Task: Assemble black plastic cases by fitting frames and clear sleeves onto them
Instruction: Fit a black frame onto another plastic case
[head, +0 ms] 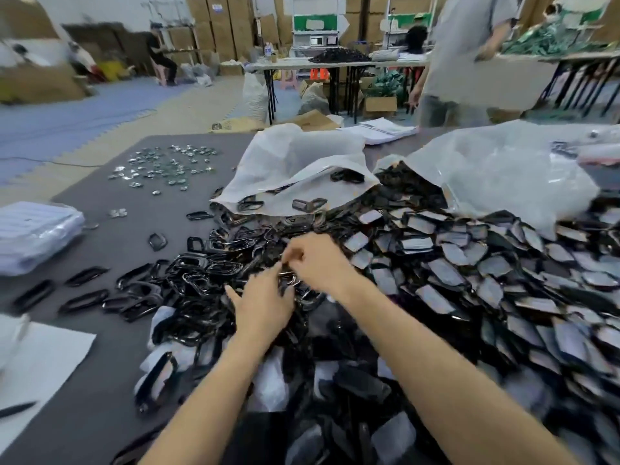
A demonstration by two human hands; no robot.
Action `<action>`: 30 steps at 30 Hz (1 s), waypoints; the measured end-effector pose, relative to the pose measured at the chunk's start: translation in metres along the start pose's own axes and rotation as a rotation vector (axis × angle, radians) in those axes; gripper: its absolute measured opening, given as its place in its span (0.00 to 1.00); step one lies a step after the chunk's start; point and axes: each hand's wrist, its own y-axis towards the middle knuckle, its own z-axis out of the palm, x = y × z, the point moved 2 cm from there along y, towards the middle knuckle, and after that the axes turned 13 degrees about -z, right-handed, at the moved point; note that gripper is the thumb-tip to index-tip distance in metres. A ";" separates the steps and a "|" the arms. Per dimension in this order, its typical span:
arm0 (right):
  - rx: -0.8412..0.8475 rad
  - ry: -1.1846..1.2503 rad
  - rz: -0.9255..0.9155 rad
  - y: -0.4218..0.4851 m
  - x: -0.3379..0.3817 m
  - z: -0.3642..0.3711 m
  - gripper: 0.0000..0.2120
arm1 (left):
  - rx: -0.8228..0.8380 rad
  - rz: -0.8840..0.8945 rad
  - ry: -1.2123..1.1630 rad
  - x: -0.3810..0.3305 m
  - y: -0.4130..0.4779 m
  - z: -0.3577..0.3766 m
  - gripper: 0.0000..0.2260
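Pinching a small black frame (290,279) in the curled fingertips (295,258) of the right hand (318,263). Meeting the same piece from the near side with the bent fingers of the left hand (265,305), thumb splayed out sideways. Not calling which edge is gripped, motion blur hiding the exact contact.

Working directly over the heap of loose black frames (201,276) on the grey table mat (110,209). Noting the black cases (469,280), pale-faced, heaped just to the right and spilling from white plastic bags (302,162). Noting small glinting clear pieces (167,166), possibly the sleeves, well apart at the far left of the mat.

Judging the frame light, thin and glossy, so probably slippery and a little springy. Advising a hold on the two long sides, not a corner.

Reading no writing anywhere, the labels on the background cartons (214,35) being too blurred.
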 end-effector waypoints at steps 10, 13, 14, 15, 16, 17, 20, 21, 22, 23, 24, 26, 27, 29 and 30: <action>0.187 -0.288 0.096 -0.028 -0.019 0.056 0.17 | -0.180 0.181 0.003 0.030 -0.021 0.024 0.16; 0.283 -0.433 0.152 -0.043 -0.017 0.049 0.17 | -0.218 0.172 -0.118 0.035 -0.029 0.027 0.13; 0.299 -0.447 0.149 -0.048 -0.016 0.049 0.18 | -0.224 0.165 -0.118 0.035 -0.030 0.027 0.13; 0.296 -0.453 0.139 -0.052 -0.015 0.049 0.18 | -0.229 0.159 -0.119 0.035 -0.031 0.027 0.12; 0.281 -0.455 0.130 -0.055 -0.015 0.047 0.17 | -0.237 0.158 -0.130 0.035 -0.031 0.026 0.12; 0.258 -0.451 0.121 -0.057 -0.015 0.045 0.16 | -0.247 0.166 -0.142 0.035 -0.032 0.025 0.12; 0.216 -0.393 0.134 -0.061 -0.017 0.037 0.11 | -0.309 0.262 -0.134 0.032 -0.039 0.023 0.15; 0.215 -0.386 0.133 -0.062 -0.017 0.035 0.12 | -0.362 0.315 -0.141 0.031 -0.042 0.023 0.16; 0.219 -0.398 0.123 -0.062 -0.016 0.032 0.13 | -0.409 0.374 -0.166 0.030 -0.044 0.022 0.17; 0.221 -0.409 0.111 -0.061 -0.015 0.029 0.13 | -0.414 0.428 -0.206 0.029 -0.045 0.021 0.17; 0.218 -0.408 0.110 -0.061 -0.012 0.026 0.13 | -0.394 0.474 -0.259 0.028 -0.046 0.019 0.16; 0.201 -0.348 0.135 -0.060 -0.009 0.017 0.10 | -0.317 0.518 -0.358 0.026 -0.049 0.018 0.14; 0.208 -0.287 0.146 -0.059 -0.010 0.013 0.09 | -0.282 0.515 -0.393 0.026 -0.049 0.018 0.15; 0.267 -0.114 0.157 -0.060 -0.017 0.009 0.08 | -0.235 0.480 -0.468 0.027 -0.049 0.016 0.16; 0.294 -0.003 0.161 -0.060 -0.020 0.009 0.08 | -0.233 0.472 -0.507 0.028 -0.048 0.016 0.16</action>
